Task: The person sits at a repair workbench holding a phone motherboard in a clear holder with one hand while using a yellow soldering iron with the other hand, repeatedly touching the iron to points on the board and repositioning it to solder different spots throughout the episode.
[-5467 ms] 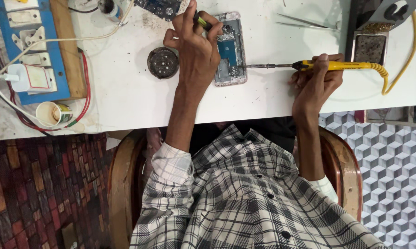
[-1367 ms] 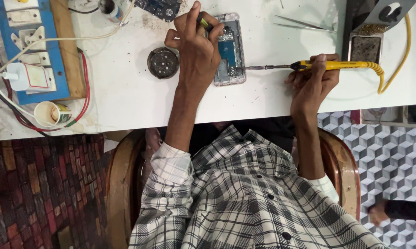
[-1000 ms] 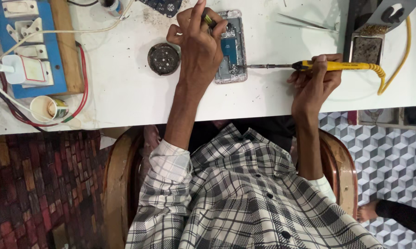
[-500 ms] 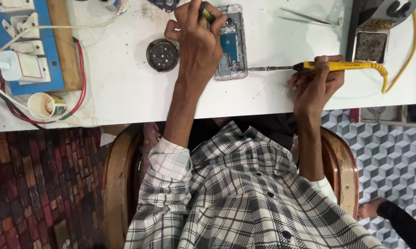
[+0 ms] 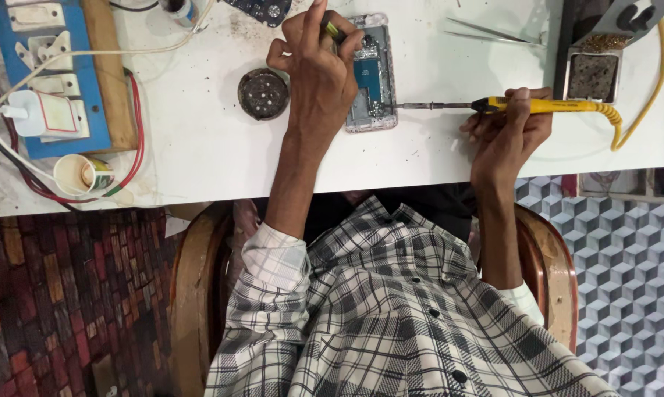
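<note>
White worktable fills the upper half of frame, w/ a patterned brick-red floor lower left & grey cube tiles lower right; the person's plaid shirt takes the bottom centre. Blue switchboard w/ a white plug sits upper left, paper cup below it at the table edge. Solder-iron stand is upper right. Opened phone lies top centre, internals exposed. Left hand, in the frame's centre-top, rests over the phone's left side, fingers clenched round a small green-yellow tool. Right hand, right of centre, grips the yellow soldering iron, its tip touching the phone's lower right edge. Round dark tin sits just left of the left hand; tweezers lie apart, upper right. Vs half a sec ago: hands & iron hold about the same pose; the foot that showed at the frame's lower right is gone.
</note>
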Demonstrator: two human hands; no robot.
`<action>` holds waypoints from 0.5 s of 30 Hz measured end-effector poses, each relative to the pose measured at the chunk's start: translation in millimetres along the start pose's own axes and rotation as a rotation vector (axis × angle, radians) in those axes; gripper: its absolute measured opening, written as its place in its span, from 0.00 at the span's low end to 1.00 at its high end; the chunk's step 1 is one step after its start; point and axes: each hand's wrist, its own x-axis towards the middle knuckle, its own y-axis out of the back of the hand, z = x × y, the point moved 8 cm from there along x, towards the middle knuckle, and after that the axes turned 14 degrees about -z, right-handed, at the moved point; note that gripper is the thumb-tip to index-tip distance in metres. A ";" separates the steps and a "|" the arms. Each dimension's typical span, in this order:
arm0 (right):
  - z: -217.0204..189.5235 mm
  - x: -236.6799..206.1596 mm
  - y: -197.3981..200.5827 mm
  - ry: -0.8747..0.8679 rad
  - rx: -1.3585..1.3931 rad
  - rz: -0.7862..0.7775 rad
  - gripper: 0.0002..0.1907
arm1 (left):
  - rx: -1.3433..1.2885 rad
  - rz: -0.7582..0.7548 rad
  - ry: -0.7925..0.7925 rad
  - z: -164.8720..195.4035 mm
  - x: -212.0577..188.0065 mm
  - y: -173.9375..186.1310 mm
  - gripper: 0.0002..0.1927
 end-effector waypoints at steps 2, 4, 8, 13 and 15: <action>-0.5 -3.2 -0.3 0.000 0.009 0.001 0.15 | -0.007 -0.005 0.006 0.2 -2.4 2.0 0.47; -0.4 -4.7 -0.6 0.010 0.035 -0.007 0.15 | -0.019 -0.011 0.011 -0.2 -3.2 3.4 0.47; 1.8 -7.1 1.7 0.005 -0.012 0.010 0.15 | -0.029 -0.031 0.029 -0.1 -4.9 2.6 0.46; 2.5 -8.0 3.3 -0.013 0.015 0.038 0.15 | -0.019 0.003 0.006 3.1 -7.6 0.9 0.45; -1.2 -7.9 2.1 0.001 0.032 0.024 0.15 | 0.005 0.013 -0.007 4.6 -8.5 0.6 0.44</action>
